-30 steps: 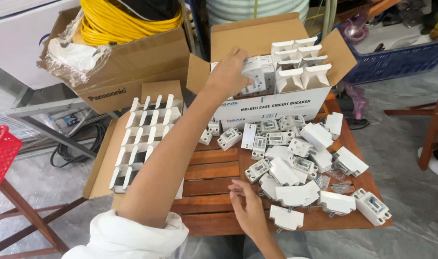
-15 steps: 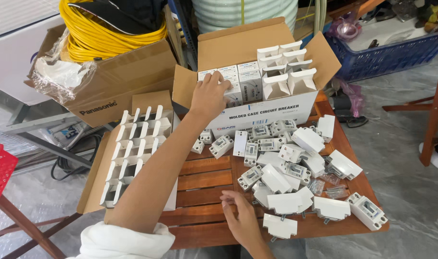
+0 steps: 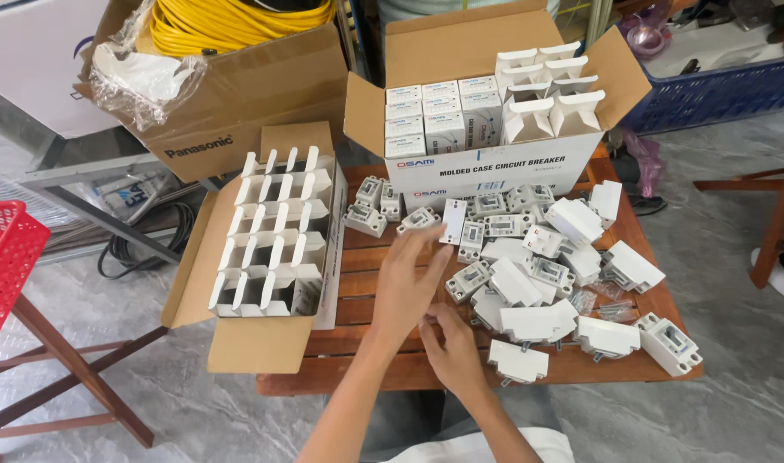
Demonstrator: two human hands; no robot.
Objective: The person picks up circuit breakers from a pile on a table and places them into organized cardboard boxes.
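My left hand (image 3: 409, 279) hovers over the wooden slat table (image 3: 366, 296), fingers spread, holding nothing I can see. My right hand (image 3: 450, 343) is just below it, fingers curled and touching the left palm; whether it holds something small is hidden. Right of both hands lies a pile of white circuit breakers (image 3: 529, 283), the nearest one (image 3: 516, 362) beside my right hand. At the back stands an open cardboard box (image 3: 486, 167) with small white cartons (image 3: 435, 111) packed in rows.
An open box of empty white cartons (image 3: 276, 236) sits on the table's left side. Behind it is a cardboard box of yellow cable (image 3: 229, 34). A red basket (image 3: 6, 257) stands far left, a blue crate (image 3: 718, 90) back right, a wooden chair (image 3: 778, 206) right.
My left hand has drawn back from the small cartons in the rear box, down to the table front, and now meets my right hand, which has lifted slightly.
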